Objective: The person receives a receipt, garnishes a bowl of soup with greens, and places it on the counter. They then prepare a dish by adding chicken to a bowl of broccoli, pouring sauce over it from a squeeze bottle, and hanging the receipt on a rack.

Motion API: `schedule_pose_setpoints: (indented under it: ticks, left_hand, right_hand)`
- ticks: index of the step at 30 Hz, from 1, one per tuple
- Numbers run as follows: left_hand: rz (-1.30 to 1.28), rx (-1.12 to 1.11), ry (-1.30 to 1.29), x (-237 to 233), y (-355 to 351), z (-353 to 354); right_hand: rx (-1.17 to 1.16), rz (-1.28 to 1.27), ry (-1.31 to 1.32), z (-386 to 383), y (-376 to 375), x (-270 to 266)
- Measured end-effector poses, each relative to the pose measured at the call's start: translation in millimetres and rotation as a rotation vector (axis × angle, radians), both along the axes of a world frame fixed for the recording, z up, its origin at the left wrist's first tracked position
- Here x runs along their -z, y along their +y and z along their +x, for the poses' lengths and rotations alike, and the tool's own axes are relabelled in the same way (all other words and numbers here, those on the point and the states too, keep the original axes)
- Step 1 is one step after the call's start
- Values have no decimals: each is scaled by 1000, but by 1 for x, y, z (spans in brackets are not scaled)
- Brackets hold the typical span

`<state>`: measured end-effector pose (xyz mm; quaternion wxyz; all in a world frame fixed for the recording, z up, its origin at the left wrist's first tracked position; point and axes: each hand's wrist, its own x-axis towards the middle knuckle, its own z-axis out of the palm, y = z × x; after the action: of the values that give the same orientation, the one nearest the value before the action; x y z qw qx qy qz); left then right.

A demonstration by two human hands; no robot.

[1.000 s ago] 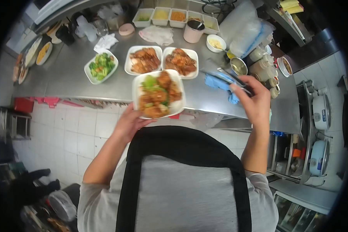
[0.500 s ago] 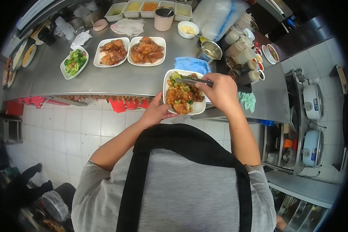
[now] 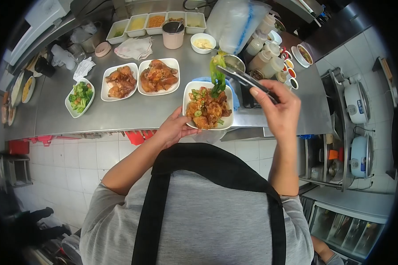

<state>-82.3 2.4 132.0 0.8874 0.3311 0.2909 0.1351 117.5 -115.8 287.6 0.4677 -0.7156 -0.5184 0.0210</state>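
Observation:
My left hand [image 3: 174, 129] grips the near left edge of a square white dish [image 3: 227, 121], held up at the counter's front edge. In the dish lie browned, saucy fried pieces [image 3: 214, 110] topped with chopped green and red bits. My right hand [image 3: 282, 106] is closed round black-handled metal tongs [image 3: 243, 79]. The tongs' tips pinch a limp leafy green [image 3: 217, 73], which hangs over the dish's far right part. A blue cloth [image 3: 235, 95] lies just behind the dish, partly hidden by it.
Two dishes of browned chicken [image 3: 121, 82] [image 3: 158, 77] and a dish of broccoli [image 3: 80, 98] stand to the left. Sauce bottles [image 3: 272, 66] crowd the right side. Tubs [image 3: 137, 25] line the back. Another person's arm [image 3: 323, 250] shows at lower right.
My right hand has moved right and the tongs have lifted the leafy green out of the dish. The dish stays in my left hand; the view has shifted slightly.

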Motion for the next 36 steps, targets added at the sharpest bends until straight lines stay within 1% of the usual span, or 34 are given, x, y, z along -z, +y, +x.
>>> schedule_pose_setpoints:
  ticks: [1, 4, 5, 8, 9, 12, 15, 18, 19, 20, 22, 24, 25, 26, 28, 30, 31, 32, 33, 34, 35, 36]
  left_hand:
    - [-2, 0, 0, 0, 3, 1]
    - [15, 1, 1, 8, 13, 5]
    - [25, 1, 0, 10, 15, 5]
    - [85, 0, 29, 6, 19, 6]
    - [85, 5, 17, 6, 20, 7]
    - [80, 15, 0, 8, 24, 7]
    - [72, 18, 14, 11, 31, 7]
    - [75, 14, 11, 3, 36, 6]
    - [84, 9, 8, 1, 37, 4]
    - [93, 7, 7, -2, 38, 2]
    - [81, -33, -28, -8, 37, -3]
    - [115, -39, -47, -14, 37, -6]
    - [103, -61, -18, -25, 33, -4]
    - [137, -38, 3, -34, 32, -2]
    - [201, -9, 49, -47, 31, 3]
    - [231, 14, 49, -63, 26, 17]
    - [234, 39, 42, -73, 22, 26]
    - [236, 61, 34, -79, 20, 39]
    - [241, 73, 5, -82, 17, 55]
    - [245, 126, 7, -88, 12, 72]
    - [250, 177, 10, -99, 7, 90]
    - [255, 226, 15, -109, 2, 110]
  right_hand:
    - [-18, 19, -13, 6, 2, -1]
    - [-54, -144, -207, 9, 9, -33]
    - [-38, -281, -235, 7, 15, -42]
    - [-134, -525, -491, 9, 47, -35]
    - [-158, -532, -612, 11, 60, -24]
    - [-191, -723, -668, 5, 88, 0]
    - [-186, -783, -665, 3, 91, -1]
    - [-47, -601, -515, 27, 81, -23]
    - [25, -583, -495, 35, 79, -33]
    - [150, -575, -554, 49, 81, -30]
    - [197, -732, -607, 79, 95, -10]
    - [193, -945, -556, 92, 116, 20]
    - [159, -961, -567, 96, 122, 37]
    - [124, -976, -581, 99, 128, 51]
    - [108, -984, -519, 101, 133, 64]
    - [98, -749, -615, 106, 118, 67]
    - [95, -671, -498, 111, 105, 60]
    - [58, -560, -323, 116, 87, 49]
    - [-79, -386, -103, 131, 69, 49]
    - [-211, -350, 77, 145, 48, 43]
    - [-283, -477, 516, 152, 25, 28]
    - [-391, -341, 708, 174, 9, 44]
